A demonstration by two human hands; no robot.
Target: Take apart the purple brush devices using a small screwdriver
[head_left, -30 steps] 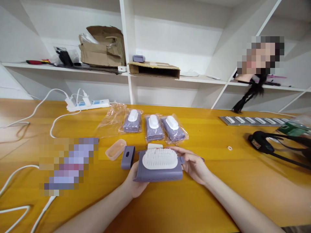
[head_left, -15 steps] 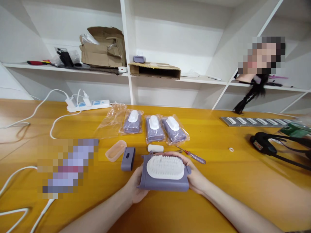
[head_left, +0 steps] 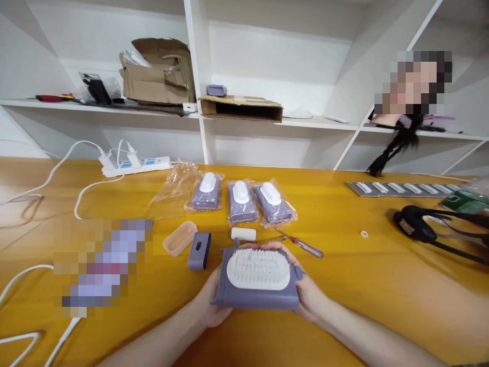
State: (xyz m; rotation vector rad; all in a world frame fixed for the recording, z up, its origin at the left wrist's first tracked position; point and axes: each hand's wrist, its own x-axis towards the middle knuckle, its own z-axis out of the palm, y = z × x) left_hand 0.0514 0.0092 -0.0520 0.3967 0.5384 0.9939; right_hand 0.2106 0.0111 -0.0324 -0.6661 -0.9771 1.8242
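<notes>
- At far left, pixels block out a long item [head_left: 107, 267] on the counter [head_left: 367, 290]; what it is, I cannot tell.
- Next, by the tray [head_left: 177, 241], stands a purple cap [head_left: 197, 259], near enough to the left hand [head_left: 214, 302] that a sideways swing could knock it.
- In the middle, bristles up, is the brush [head_left: 259, 278], gripped at its left end by that hand and at its right by the right hand [head_left: 310, 296]; should either grip slacken, it could tip and fall. Its underside and most fingers are hidden.
- Just behind lie a white cylinder [head_left: 243, 234], spring [head_left: 272, 239] and screwdriver [head_left: 306, 247]; a forward push could set them rolling.
- At far right, black gear [head_left: 422, 231] is cut off.
</notes>
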